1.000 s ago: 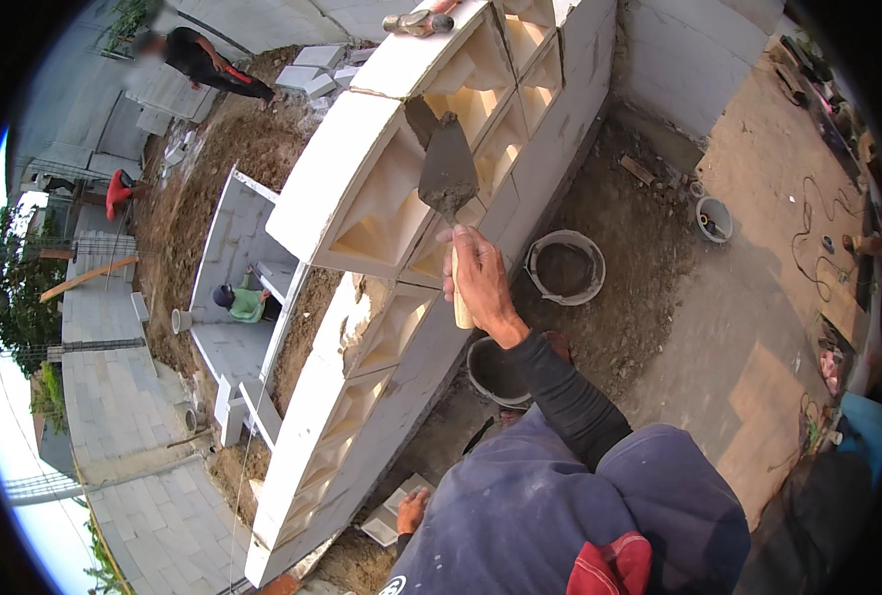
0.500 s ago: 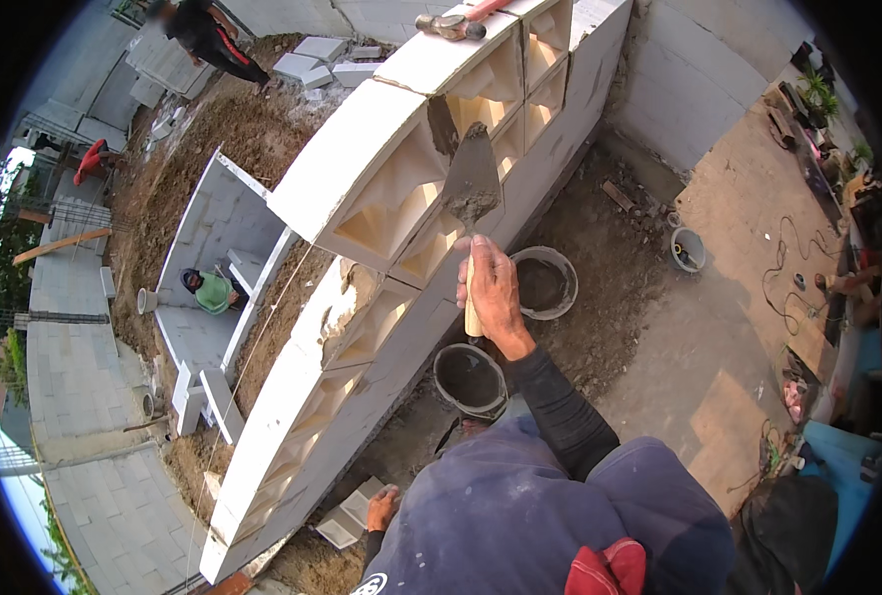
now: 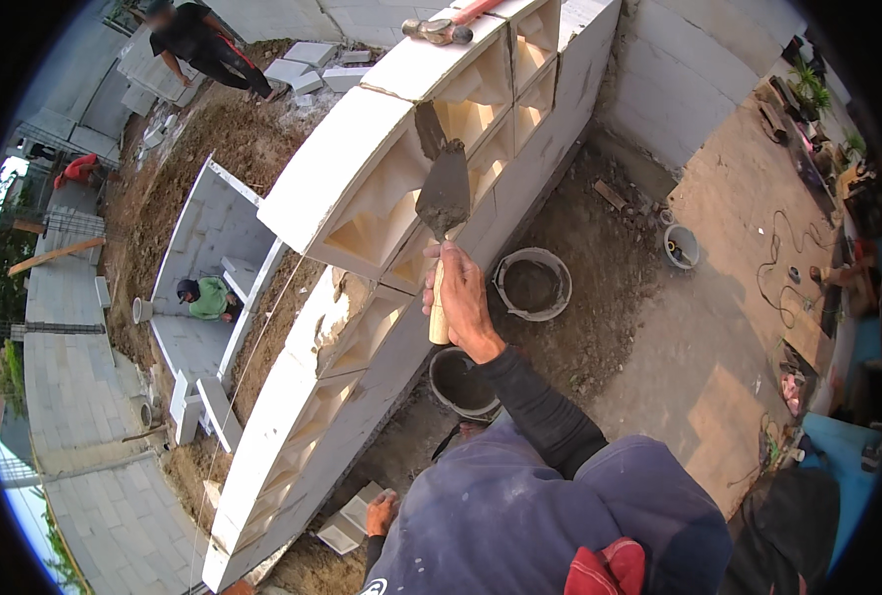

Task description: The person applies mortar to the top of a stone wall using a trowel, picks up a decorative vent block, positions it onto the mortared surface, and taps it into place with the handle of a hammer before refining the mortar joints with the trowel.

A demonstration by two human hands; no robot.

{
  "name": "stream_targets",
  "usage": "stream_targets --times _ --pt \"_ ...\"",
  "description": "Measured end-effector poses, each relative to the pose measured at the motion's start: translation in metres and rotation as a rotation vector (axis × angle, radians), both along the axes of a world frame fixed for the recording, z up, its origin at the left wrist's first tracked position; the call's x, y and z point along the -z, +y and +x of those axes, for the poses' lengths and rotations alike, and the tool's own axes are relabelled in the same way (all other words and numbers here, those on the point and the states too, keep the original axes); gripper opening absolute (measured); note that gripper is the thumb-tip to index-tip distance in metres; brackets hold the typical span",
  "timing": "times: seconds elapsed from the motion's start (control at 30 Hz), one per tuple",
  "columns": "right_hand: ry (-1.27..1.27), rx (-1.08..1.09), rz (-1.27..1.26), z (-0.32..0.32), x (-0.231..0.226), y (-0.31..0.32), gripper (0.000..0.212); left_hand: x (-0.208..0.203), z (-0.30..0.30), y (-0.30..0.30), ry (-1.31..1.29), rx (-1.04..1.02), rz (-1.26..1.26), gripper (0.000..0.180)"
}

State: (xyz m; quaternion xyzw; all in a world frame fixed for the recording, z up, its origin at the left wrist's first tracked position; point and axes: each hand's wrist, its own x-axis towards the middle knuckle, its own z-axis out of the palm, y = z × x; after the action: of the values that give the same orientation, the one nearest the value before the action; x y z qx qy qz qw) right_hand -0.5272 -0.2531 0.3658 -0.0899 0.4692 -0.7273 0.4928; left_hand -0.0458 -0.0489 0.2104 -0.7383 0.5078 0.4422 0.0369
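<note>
My right hand (image 3: pixel 464 302) is closed around the wooden handle of a pointed trowel (image 3: pixel 444 188). Grey mortar clings to the blade near the handle. The blade is in front of the hollow side of a white block wall (image 3: pixel 352 149), its tip close to a dark mortar patch (image 3: pixel 428 130); whether they touch I cannot tell. Down by my side, my left hand (image 3: pixel 382 511) is near some pale block pieces (image 3: pixel 342 533); its fingers are mostly hidden. Broken mortar (image 3: pixel 340 312) coats a lower step of the wall.
A hammer (image 3: pixel 439 32) lies on the wall top. Below stand two mortar buckets (image 3: pixel 532 285) (image 3: pixel 464 382) and a smaller bucket (image 3: pixel 681 247). Beyond the wall, a person in green (image 3: pixel 208 297) is inside a block enclosure; another in black (image 3: pixel 203 45) stands farther off. A string line (image 3: pixel 267 322) runs alongside.
My right hand and the trowel have shifted left and slightly down, bringing the blade nearer the mortar patch. The whole view has slid a little left. My left hand stays by the block pieces.
</note>
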Motion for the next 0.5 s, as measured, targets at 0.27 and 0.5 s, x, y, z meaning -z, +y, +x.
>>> stream_targets --times 0.27,0.5 --pt "0.062 0.012 -0.040 -0.005 -0.005 0.008 0.043 0.004 -0.005 0.006 0.116 -0.176 0.097 0.031" --pt "-0.142 -0.032 0.050 0.012 0.040 0.012 0.042 0.019 -0.004 0.007 0.172 -0.280 0.067 0.056"
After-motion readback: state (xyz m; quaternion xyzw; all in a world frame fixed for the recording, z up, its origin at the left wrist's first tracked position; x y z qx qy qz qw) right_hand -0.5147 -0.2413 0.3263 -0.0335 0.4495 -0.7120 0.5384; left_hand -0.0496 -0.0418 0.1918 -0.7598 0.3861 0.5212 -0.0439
